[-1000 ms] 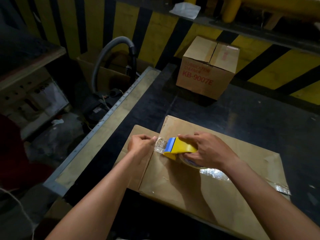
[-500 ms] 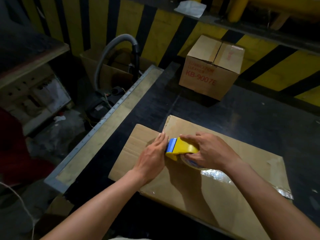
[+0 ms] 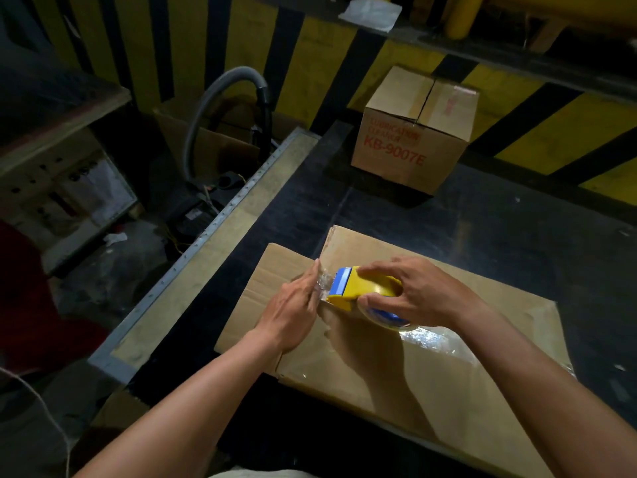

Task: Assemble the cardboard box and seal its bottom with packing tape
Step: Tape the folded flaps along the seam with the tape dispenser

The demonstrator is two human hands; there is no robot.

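Note:
A brown cardboard box [image 3: 396,381] stands on the dark table [image 3: 499,215] with a flap [image 3: 265,291] sticking out to the left. Clear packing tape [image 3: 434,343] runs across its top face. My right hand [image 3: 420,294] grips a yellow and blue tape dispenser [image 3: 358,291] at the box's left edge. My left hand [image 3: 293,308] lies flat with straight fingers against the crinkled tape end [image 3: 324,282] at that edge, beside the dispenser's blade.
A closed box printed KB-9007E [image 3: 410,132] sits at the table's far side against a yellow and black striped wall [image 3: 310,46]. A grey hose [image 3: 220,108] and open carton stand on the floor left of the table's metal-edged ledge [image 3: 213,250].
My left hand went from pinching the tape end to lying flat on it at the box edge. The dispenser in my right hand barely shifted.

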